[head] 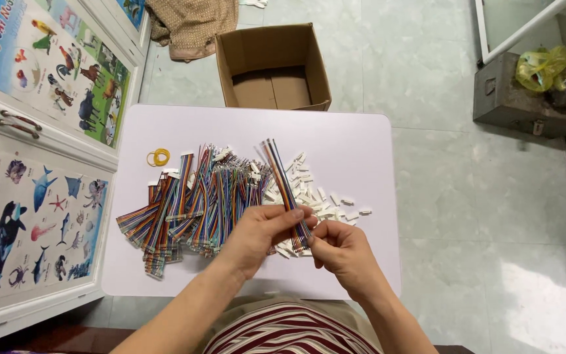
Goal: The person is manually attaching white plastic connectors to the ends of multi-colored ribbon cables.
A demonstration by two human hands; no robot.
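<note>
My left hand (261, 234) pinches a flat rainbow ribbon cable (281, 176) near its lower end; the cable points up and away over the white table (361, 151). My right hand (339, 252) meets it at the cable's bottom tip, fingers closed around a small white plastic connector (301, 247). To the left lies a heap of several similar multicoloured cables (191, 203). A scatter of small white connectors (319, 204) lies just right of my hands.
A yellow rubber band (158, 157) lies at the table's left. An open cardboard box (273, 65) stands on the tiled floor behind the table. Cabinet doors with animal posters (31, 196) line the left. A metal case (525, 105) holding plastic bags sits at right.
</note>
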